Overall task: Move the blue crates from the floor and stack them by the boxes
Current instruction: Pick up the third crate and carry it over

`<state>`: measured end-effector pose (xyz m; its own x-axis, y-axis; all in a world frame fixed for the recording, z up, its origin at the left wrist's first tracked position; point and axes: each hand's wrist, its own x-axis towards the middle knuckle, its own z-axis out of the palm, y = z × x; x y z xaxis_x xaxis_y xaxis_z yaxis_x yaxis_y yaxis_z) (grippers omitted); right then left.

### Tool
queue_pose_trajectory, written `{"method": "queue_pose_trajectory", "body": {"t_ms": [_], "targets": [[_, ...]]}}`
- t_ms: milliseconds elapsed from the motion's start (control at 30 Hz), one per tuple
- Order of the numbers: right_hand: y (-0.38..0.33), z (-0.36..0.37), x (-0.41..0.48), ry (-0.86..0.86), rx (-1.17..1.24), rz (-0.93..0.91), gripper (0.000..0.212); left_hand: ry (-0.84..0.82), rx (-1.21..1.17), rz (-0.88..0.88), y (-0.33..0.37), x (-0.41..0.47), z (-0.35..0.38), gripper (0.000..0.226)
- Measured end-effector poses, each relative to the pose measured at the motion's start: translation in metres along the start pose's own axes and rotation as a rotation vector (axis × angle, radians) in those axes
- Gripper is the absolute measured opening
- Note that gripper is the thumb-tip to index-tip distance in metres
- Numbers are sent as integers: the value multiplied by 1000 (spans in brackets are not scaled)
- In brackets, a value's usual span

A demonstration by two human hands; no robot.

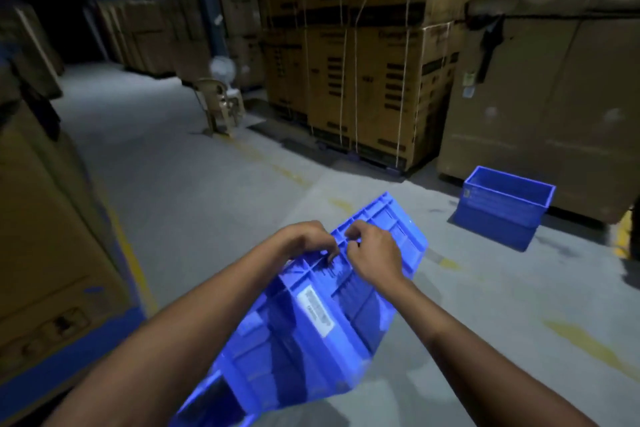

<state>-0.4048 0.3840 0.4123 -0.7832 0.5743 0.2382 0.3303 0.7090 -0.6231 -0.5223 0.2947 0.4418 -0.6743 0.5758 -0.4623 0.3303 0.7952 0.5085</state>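
A person in a dim warehouse holds a bright blue ribbed plastic crate [277, 357] in the air in front of them, tipped on a slant with a white label facing up. Both bare arms reach forward. The left hand [306, 239] and right hand [375, 255] sit close together at the crate's far upper edge, fingers curled tightly over its ribs, gripping it.

Farther right, more open blue plastic crates [498, 211], apparently two stacked, rest on the grey concrete floor [190, 184], just beside a large plain brown cardboard box [554, 114]. To its left stand tall strapped brown cartons [363, 80]. A beige plastic chair [221, 104] stands farther back, near the cartons.
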Motion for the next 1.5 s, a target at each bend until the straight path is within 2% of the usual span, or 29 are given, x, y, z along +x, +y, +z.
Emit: {"method": "queue_pose_trajectory", "body": {"t_ms": [133, 267, 333, 433, 567, 667, 767, 833, 900, 1000, 1067, 1167, 1267, 1400, 1500], "targets": [[33, -35, 55, -70, -135, -67, 52, 99, 364, 58, 49, 17, -22, 25], [76, -51, 90, -186, -235, -55, 59, 300, 609, 231, 75, 42, -19, 46], [99, -55, 105, -287, -208, -28, 57, 398, 719, 356, 82, 54, -19, 51], [129, -61, 119, -441, -155, 26, 48, 470, 749, 480, 84, 77, -33, 52], [158, -69, 136, -584, -101, 133, 38, 450, 751, 609, 86, 124, -61, 63], [169, -71, 158, -610, -98, 226, 40, 445, 759, 705, 102, 164, -82, 64], [171, -63, 193, -545, -24, 266, 47, 449, 759, 737, 119, 207, -111, 67], [164, -61, 222, -474, -9, 251, 55, 400, 711, 721, 125, 237, -136, 76], [154, -61, 253, -419, -38, 228, 58, 242, 628, 721, 127, 264, -155, 81], [132, -63, 299, -370, -188, 195, 53, -105, 559, 745, 139, 295, -153, 68], [117, -62, 328, -373, -342, 158, 58, -235, 556, 747, 148, 320, -139, 56], [111, -63, 362, -380, -526, 133, 54, -294, 492, 776, 158, 367, -125, 42], [131, -64, 388, -368, -593, 142, 54, -315, 415, 811, 171, 406, -119, 31], [173, -77, 424, -392, -577, 231, 55, -341, 377, 840, 214, 447, -110, 36], [215, -98, 449, -423, -465, 335, 53, -358, 438, 899, 268, 475, -106, 37]]}}
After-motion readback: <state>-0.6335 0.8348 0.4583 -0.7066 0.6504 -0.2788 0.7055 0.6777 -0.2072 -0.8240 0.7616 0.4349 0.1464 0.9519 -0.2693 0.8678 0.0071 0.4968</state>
